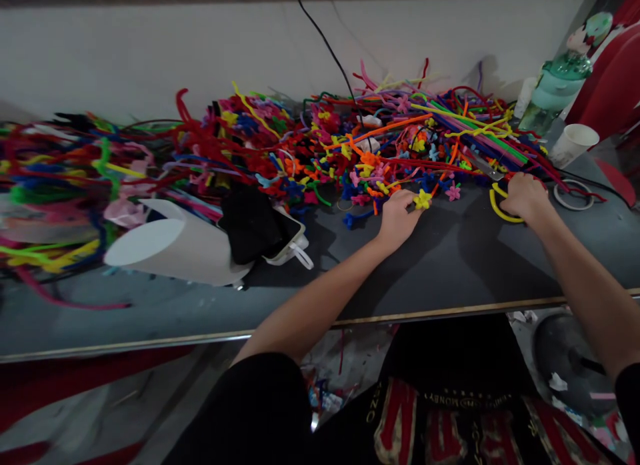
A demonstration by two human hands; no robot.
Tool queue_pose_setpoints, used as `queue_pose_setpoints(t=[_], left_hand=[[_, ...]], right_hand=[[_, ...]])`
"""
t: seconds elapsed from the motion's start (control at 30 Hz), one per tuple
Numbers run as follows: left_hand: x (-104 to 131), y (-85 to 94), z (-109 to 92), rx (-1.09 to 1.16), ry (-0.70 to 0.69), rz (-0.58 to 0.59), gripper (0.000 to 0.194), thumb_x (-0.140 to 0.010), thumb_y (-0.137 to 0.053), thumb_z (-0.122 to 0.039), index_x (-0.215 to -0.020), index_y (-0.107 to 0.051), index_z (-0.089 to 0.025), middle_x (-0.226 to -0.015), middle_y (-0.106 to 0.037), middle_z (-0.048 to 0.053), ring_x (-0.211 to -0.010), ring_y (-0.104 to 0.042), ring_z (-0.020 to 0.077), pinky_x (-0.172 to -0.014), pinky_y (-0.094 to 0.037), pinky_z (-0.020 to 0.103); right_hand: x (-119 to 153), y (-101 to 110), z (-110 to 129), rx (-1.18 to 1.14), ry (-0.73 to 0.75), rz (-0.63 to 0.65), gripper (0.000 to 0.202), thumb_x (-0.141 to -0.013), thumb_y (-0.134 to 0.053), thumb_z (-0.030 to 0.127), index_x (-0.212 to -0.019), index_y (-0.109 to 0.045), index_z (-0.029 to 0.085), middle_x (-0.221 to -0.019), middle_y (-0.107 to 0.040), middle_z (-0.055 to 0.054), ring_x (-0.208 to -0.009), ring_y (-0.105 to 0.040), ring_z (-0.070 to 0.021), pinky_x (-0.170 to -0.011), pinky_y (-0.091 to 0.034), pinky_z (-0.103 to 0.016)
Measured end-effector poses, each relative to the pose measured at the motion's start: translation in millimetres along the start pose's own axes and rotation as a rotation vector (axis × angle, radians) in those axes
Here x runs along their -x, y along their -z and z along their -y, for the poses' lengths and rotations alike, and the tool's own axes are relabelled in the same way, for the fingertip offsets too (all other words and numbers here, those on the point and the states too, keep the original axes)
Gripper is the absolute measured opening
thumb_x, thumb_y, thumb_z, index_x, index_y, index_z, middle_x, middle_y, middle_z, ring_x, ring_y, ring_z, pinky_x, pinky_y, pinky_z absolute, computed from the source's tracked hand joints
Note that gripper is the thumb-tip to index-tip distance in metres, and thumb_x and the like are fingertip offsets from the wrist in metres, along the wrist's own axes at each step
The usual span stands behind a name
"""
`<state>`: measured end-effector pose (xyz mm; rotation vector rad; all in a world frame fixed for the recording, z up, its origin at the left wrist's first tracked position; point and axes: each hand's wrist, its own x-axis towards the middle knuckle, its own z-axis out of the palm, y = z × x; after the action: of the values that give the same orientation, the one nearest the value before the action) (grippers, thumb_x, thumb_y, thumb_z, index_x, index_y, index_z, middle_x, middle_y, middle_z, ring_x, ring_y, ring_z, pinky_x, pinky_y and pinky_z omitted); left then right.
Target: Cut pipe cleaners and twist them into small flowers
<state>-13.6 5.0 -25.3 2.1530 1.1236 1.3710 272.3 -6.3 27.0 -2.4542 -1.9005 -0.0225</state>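
Fingertips of my left hand pinch a yellow pipe-cleaner flower just above the grey table. Farther right, my right hand is closed round the handles of a pair of scissors or pliers; its metal blades point up and left into the pile. A yellow curved handle or loop shows beside that hand. Behind both hands lies a tangled heap of coloured pipe cleaners, with small flowers in it. A pink flower lies between the hands.
A paper cup and a green bottle stand at the back right, near a roll of tape. To the left are a white cylindrical object, a black phone-like item and more pipe cleaners. A black cable hangs down.
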Motion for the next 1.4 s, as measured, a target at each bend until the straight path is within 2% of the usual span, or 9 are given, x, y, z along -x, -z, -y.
queue_pose_setpoints(t=[0.17, 0.4, 0.5, 0.63, 0.7, 0.83, 0.97, 1.13, 1.4], left_hand=[[0, -1.7, 2, -0.007, 0.013, 0.028, 0.035, -0.089, -0.064, -0.034, -0.059, -0.056, -0.017, -0.061, -0.054, 0.0, -0.064, -0.054, 0.0137, -0.062, -0.044, 0.026], [1, -0.1, 0, 0.067, -0.023, 0.072, 0.027, -0.097, -0.05, -0.03, -0.081, -0.068, -0.017, -0.078, -0.064, 0.005, -0.08, -0.062, 0.017, -0.074, -0.049, 0.029], [0, 2.0, 0, 0.088, -0.057, 0.08, 0.029, -0.097, -0.049, -0.031, -0.082, -0.069, -0.017, -0.078, -0.065, 0.005, -0.08, -0.062, 0.0166, -0.074, -0.05, 0.028], [0, 1.9, -1, 0.097, -0.067, 0.079, 0.032, -0.098, -0.048, -0.035, -0.082, -0.068, -0.017, -0.076, -0.065, 0.005, -0.077, -0.061, 0.0163, -0.073, -0.05, 0.028], [-1, 1.2, -1, 0.096, -0.08, 0.075, 0.035, -0.099, -0.045, -0.038, -0.082, -0.067, -0.017, -0.077, -0.065, 0.006, -0.079, -0.062, 0.0164, -0.075, -0.05, 0.029], [-3, 2.2, 2, 0.067, -0.113, 0.057, 0.039, -0.102, -0.035, -0.036, -0.082, -0.064, -0.018, -0.083, -0.066, 0.006, -0.087, -0.062, 0.0169, -0.083, -0.051, 0.031], [-7, 6.5, 13, -0.049, -0.171, 0.087, 0.031, -0.099, -0.038, -0.028, -0.08, -0.06, -0.018, -0.085, -0.063, 0.008, -0.089, -0.06, 0.0198, -0.084, -0.05, 0.036], [-13, 10.2, 25, -0.158, -0.28, 0.186, 0.019, -0.091, -0.042, -0.017, -0.08, -0.058, -0.019, -0.092, -0.062, 0.009, -0.093, -0.057, 0.0215, -0.086, -0.049, 0.04], [-20, 16.5, 32, -0.24, -0.351, 0.229, 0.021, -0.092, -0.041, -0.016, -0.078, -0.056, -0.021, -0.092, -0.062, 0.008, -0.096, -0.056, 0.0207, -0.086, -0.048, 0.038]], right_hand=[[17, 24, -4, 0.015, -0.165, -0.129, 0.049, -0.075, -0.063, 0.025, -0.12, -0.053, 0.008, -0.115, -0.062, -0.026, -0.103, -0.063, -0.0388, -0.082, -0.047, -0.046], [28, 51, -4, -0.108, -0.196, -0.13, 0.061, -0.069, -0.059, 0.073, -0.093, -0.057, 0.017, -0.102, -0.066, -0.022, -0.098, -0.061, -0.0384, -0.081, -0.043, -0.046], [25, 60, 4, -0.299, -0.117, 0.088, 0.072, -0.055, -0.061, 0.085, -0.084, -0.053, 0.019, -0.088, -0.06, -0.016, -0.084, -0.057, -0.0308, -0.075, -0.042, -0.044], [16, 69, 8, -0.984, 0.003, 0.644, 0.08, -0.063, -0.023, 0.096, -0.078, -0.049, 0.021, -0.068, -0.043, -0.002, -0.054, -0.033, -0.0125, -0.052, -0.032, -0.03], [14, 70, 7, -1.273, 0.048, 0.761, 0.081, -0.061, -0.024, 0.097, -0.081, -0.046, 0.022, -0.066, -0.038, 0.002, -0.051, -0.026, -0.0101, -0.048, -0.027, -0.027], [18, 61, 13, -1.163, 0.075, 0.531, 0.079, -0.054, -0.044, 0.096, -0.084, -0.043, 0.023, -0.063, -0.032, 0.005, -0.049, -0.022, -0.0084, -0.045, -0.023, -0.025], [27, 45, 27, -0.706, 0.349, 0.242, 0.061, -0.069, -0.055, 0.079, -0.086, -0.047, 0.021, -0.076, -0.05, -0.002, -0.064, -0.043, -0.014, -0.058, -0.035, -0.028], [30, 28, 32, -0.479, 0.584, 0.189, 0.046, -0.074, -0.061, 0.063, -0.089, -0.046, 0.022, -0.084, -0.057, -0.003, -0.07, -0.05, -0.0174, -0.063, -0.037, -0.029], [29, 11, 25, -0.314, 0.547, 0.034, 0.05, -0.069, -0.069, 0.057, -0.1, -0.054, 0.021, -0.091, -0.063, -0.008, -0.08, -0.058, -0.0237, -0.065, -0.036, -0.03]])
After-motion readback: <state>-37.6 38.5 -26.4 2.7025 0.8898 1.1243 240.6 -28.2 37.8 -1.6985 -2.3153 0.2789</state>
